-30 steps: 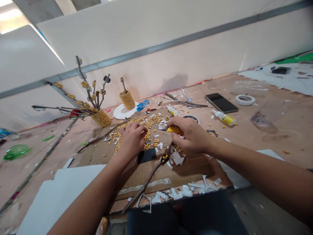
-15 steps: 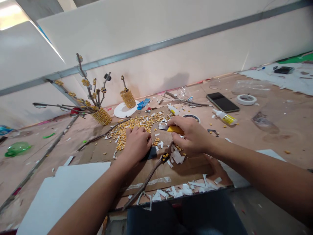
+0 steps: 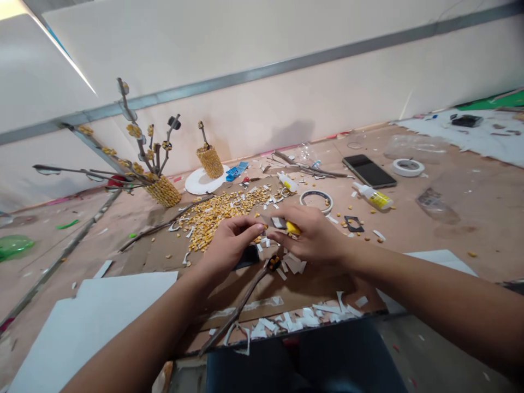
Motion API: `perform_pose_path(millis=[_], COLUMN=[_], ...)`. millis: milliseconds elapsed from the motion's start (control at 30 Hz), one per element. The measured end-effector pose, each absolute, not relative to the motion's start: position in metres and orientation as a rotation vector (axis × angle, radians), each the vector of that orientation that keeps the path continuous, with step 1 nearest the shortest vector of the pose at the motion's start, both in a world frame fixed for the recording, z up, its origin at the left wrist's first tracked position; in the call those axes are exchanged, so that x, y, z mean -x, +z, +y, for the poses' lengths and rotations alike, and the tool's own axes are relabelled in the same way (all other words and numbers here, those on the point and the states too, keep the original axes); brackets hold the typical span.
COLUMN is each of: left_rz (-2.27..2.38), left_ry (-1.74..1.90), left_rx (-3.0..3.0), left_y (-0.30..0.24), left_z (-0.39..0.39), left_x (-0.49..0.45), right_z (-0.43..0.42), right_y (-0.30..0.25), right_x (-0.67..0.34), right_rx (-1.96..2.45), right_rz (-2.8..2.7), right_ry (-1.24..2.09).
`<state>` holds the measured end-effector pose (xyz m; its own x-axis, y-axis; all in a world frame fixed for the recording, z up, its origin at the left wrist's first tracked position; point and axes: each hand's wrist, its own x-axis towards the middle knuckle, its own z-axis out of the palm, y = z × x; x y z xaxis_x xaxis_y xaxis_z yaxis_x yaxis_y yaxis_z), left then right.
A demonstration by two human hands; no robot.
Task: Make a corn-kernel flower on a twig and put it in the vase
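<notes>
My left hand [image 3: 227, 243] is closed in a pinch, with what looks like a corn kernel [image 3: 265, 226] between thumb and forefinger. My right hand [image 3: 321, 234] grips a yellow utility knife [image 3: 292, 228], its blade pointing left, close to the left fingertips. Under both hands lies a cardboard sheet [image 3: 221, 295]. A pile of corn kernels [image 3: 216, 215] spreads just beyond the left hand. Below the hands, a twig [image 3: 245, 297] bearing a small black piece with kernels [image 3: 273, 263] lies slanted. A black flat piece [image 3: 248, 257] sits partly hidden under the left hand.
Kernel-covered pots [image 3: 164, 191] with twigs stand at back left. Glue bottles [image 3: 374, 196], a phone [image 3: 369, 170] and a tape roll [image 3: 408, 167] lie to the right. A tape ring [image 3: 316, 202] is beyond the right hand. White scraps [image 3: 295, 322] line the front edge.
My left hand has risen from the kernels by the pile and moved right, now pinching a small piece. The knife in my right hand has come close to it. The view has shifted slightly.
</notes>
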<state>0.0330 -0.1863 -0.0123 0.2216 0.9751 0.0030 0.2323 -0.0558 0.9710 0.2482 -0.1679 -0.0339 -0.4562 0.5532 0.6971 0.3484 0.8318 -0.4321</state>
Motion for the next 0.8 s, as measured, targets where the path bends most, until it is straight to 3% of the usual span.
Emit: perform_pose_path(millis=[800], left_rz=[1.219], left_ry=[0.910], left_rx=[-1.406], left_y=[-0.008], left_z=[-0.187], left_x=[-0.030], right_z=[-0.164], right_y=[-0.052], right_x=[-0.243], right_rx=[0.711], right_rz=[-2.235], right_ry=[0.228])
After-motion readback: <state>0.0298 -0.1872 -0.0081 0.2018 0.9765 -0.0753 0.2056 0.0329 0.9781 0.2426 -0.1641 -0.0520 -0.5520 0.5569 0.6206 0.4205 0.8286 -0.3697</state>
